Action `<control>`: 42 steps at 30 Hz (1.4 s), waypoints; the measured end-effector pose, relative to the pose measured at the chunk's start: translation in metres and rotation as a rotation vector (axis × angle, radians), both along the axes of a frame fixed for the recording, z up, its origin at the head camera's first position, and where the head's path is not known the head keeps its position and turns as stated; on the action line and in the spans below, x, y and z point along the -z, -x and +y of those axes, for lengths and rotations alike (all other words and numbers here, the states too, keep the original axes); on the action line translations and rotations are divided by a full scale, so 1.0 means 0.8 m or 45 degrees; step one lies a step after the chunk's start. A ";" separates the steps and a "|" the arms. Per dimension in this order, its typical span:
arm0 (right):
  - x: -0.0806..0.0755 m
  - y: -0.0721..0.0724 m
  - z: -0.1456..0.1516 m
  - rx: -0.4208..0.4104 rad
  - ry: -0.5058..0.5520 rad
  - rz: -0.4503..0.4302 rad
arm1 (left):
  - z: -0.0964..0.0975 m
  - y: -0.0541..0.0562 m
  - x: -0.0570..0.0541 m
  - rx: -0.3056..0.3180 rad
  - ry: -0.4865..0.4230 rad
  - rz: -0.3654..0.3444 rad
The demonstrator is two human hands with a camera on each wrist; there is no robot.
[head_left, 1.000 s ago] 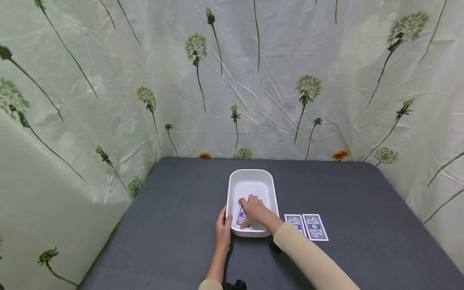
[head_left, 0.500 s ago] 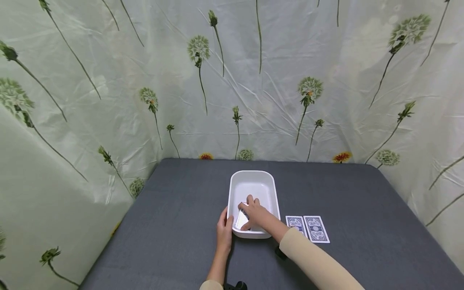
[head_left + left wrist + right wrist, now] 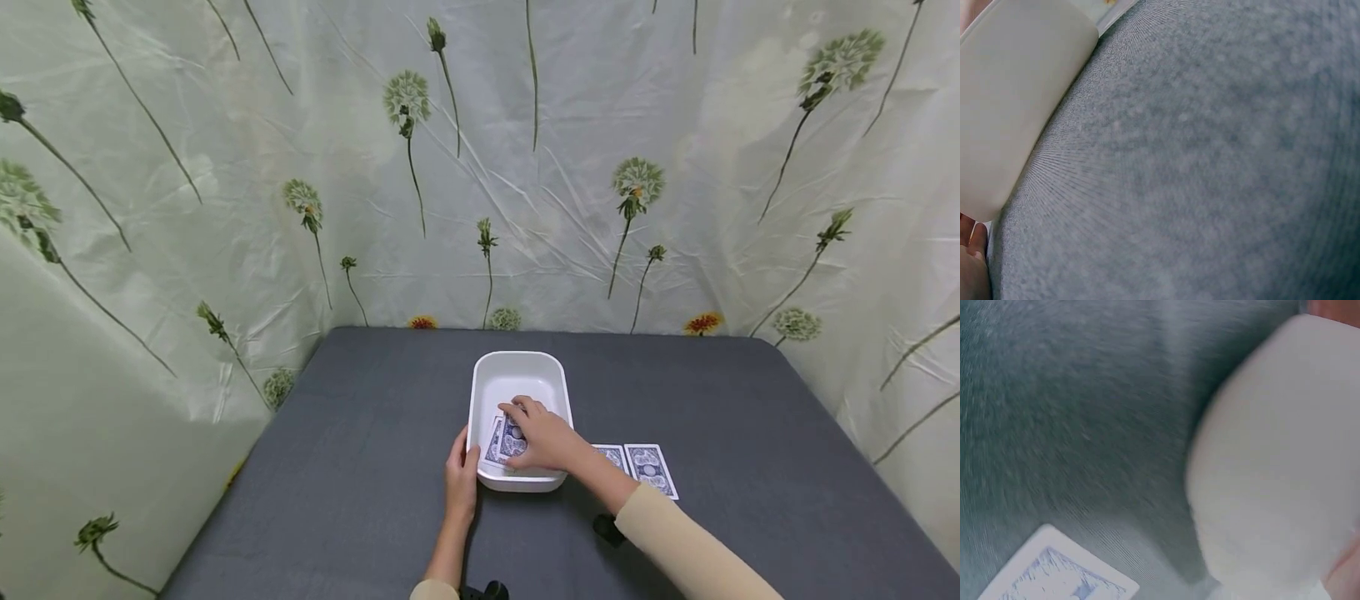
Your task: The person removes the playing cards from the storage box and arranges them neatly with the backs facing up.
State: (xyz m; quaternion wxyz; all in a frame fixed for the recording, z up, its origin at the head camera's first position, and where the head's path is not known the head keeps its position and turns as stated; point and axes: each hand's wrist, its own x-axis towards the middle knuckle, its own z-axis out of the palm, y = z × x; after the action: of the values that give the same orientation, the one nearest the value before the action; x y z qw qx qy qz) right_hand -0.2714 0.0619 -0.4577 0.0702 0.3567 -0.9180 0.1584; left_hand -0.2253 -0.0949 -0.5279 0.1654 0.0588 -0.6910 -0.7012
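My left hand holds the near-left corner of a white rectangular tray, with its thumb at the rim. In the left wrist view, the fingertips of that hand lie against the tray's outer wall. Inside the tray my right hand pinches a blue-backed playing card between thumb and fingers. Just left of that card and partly under it lies another playing card, back up. The right wrist view mostly shows the tray's near wall.
Two more blue-backed playing cards lie side by side on the dark grey table to the tray's right: the outer card and the inner card, partly behind my right arm. A floral curtain hangs around the table.
My right hand has shifted slightly right inside the tray with a card in its fingers, and the second card now shows at its left. My left hand has stayed at the tray's corner.
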 end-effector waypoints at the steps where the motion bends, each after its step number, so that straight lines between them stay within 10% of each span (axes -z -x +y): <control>1: -0.008 -0.002 0.004 -0.014 0.018 -0.008 | -0.001 0.001 0.000 0.000 0.001 0.001; 14: -0.058 -0.023 0.130 0.169 -0.016 -0.082 | -0.001 0.007 0.000 -0.001 -0.041 0.016; 24: -0.037 -0.027 0.223 0.247 -0.282 -0.159 | -0.004 0.007 -0.001 -0.002 -0.040 0.028; 33: 0.000 -0.024 0.263 0.275 -0.394 -0.469 | -0.002 -0.001 -0.002 0.007 -0.044 -0.011; 42: -0.003 -0.024 0.268 0.330 -0.408 -0.683 | 0.000 0.003 0.004 0.000 -0.055 -0.010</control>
State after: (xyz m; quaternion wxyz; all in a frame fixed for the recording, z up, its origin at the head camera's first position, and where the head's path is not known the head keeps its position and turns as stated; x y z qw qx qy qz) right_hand -0.2520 0.2762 -0.4551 -0.2114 0.1893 -0.9547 0.0901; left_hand -0.2275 -0.0949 -0.5311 0.1613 0.0651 -0.6765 -0.7156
